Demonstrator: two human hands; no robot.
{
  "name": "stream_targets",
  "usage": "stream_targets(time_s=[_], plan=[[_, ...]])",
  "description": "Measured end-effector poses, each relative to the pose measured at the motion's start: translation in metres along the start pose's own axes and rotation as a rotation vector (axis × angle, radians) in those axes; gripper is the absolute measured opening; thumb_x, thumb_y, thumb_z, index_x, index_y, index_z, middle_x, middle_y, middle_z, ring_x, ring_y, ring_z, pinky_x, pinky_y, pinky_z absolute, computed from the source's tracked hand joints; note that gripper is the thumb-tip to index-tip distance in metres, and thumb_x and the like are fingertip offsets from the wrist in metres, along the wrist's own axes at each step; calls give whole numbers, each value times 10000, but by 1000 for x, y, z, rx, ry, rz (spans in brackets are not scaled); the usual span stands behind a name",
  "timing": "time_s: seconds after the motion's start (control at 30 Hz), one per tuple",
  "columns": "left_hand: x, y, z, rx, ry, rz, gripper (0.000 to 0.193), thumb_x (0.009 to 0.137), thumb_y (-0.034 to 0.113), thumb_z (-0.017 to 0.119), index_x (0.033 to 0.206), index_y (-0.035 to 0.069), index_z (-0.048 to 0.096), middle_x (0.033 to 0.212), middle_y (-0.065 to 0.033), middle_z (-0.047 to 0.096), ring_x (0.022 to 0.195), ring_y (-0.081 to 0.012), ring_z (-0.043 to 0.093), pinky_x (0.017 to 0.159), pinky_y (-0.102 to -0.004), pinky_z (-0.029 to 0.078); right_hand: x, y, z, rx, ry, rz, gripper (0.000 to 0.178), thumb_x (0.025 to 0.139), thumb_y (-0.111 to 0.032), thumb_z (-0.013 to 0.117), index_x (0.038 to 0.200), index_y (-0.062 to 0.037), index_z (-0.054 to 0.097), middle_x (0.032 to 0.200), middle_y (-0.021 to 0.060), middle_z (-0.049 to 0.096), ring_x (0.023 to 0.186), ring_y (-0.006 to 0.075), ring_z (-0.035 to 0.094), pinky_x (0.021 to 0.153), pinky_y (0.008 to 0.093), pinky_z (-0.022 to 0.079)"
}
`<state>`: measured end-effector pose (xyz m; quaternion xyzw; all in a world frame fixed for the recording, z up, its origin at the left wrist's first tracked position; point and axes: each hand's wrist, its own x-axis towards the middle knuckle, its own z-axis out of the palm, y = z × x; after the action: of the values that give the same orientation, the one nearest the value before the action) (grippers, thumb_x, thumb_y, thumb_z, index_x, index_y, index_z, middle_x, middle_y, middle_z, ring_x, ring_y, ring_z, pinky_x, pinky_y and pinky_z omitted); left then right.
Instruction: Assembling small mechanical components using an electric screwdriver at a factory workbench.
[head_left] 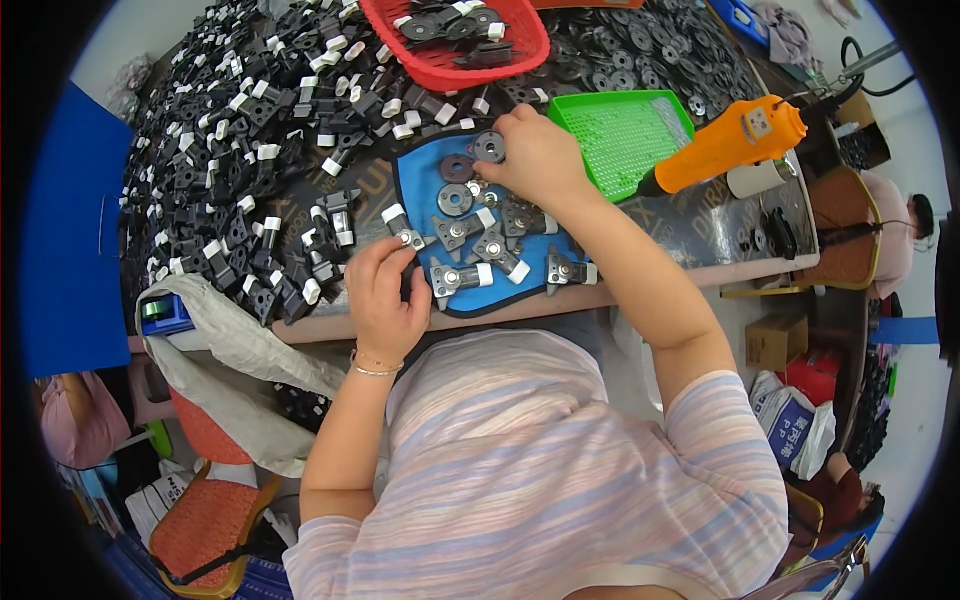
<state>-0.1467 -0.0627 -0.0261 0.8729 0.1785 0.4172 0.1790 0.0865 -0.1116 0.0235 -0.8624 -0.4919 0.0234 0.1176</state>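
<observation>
My left hand [385,300] is curled at the left edge of a blue mat [418,168], its fingertips on a dark bracket with a white tab [398,218]. Part of that bracket is hidden by the fingers. At the mat's far side my right hand [540,160] grips a round grey disc [489,147] between thumb and fingers. Beside it lie a brownish disc [456,168] and another grey disc [455,200]. Several metal-topped brackets [460,278] with white tabs are spread over the mat, and small round metal pieces lie near my right fingertips.
Heaps of black parts with white tabs [270,110] cover the table's left and back. A red basket [530,50] holds more parts. Right of the mat are a green perforated tray [610,140] and a hanging orange electric screwdriver [725,145]. Loose dark discs [650,45] pile up behind.
</observation>
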Motion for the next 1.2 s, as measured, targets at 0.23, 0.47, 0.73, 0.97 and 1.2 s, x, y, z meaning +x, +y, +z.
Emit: stream_targets(time_s=[0.23,0.47,0.73,0.97,1.2], plan=[[2,1,-1,-2,-12,6,298,682,12,637,972,38,573,1013,-122,563,922,-304,544,798,-396,404,-8,16,-8,-86,123,-212,487,683,-288,739,1103,-69,624,947,77,566,892,250,592,744,350,503],[1,-1,-2,-5,-16,-2,298,680,14,640,969,45,573,1014,-121,562,915,-303,541,792,-396,402,-40,28,-43,147,-99,-349,530,691,-234,717,1168,-47,582,995,114,566,917,283,574,766,358,486],[1,1,-1,5,-31,5,288,685,17,641,963,47,573,1025,-118,558,921,-301,536,797,-396,399,-54,29,-36,129,-301,-377,560,669,-214,725,1183,-45,580,1029,107,570,959,280,558,829,352,459],[1,1,-1,3,-29,-2,279,690,17,639,960,44,573,1022,-119,560,921,-301,536,799,-395,399,-56,27,-39,159,-313,-384,595,658,-221,735,1198,-36,567,1043,111,569,972,293,555,847,361,451],[2,2,-2,6,-30,-1,278,689,16,641,958,43,573,1015,-119,562,923,-300,539,801,-395,398,-42,24,-42,149,-79,-313,444,731,-191,695,1139,-53,589,1052,124,565,973,304,559,826,371,470]])
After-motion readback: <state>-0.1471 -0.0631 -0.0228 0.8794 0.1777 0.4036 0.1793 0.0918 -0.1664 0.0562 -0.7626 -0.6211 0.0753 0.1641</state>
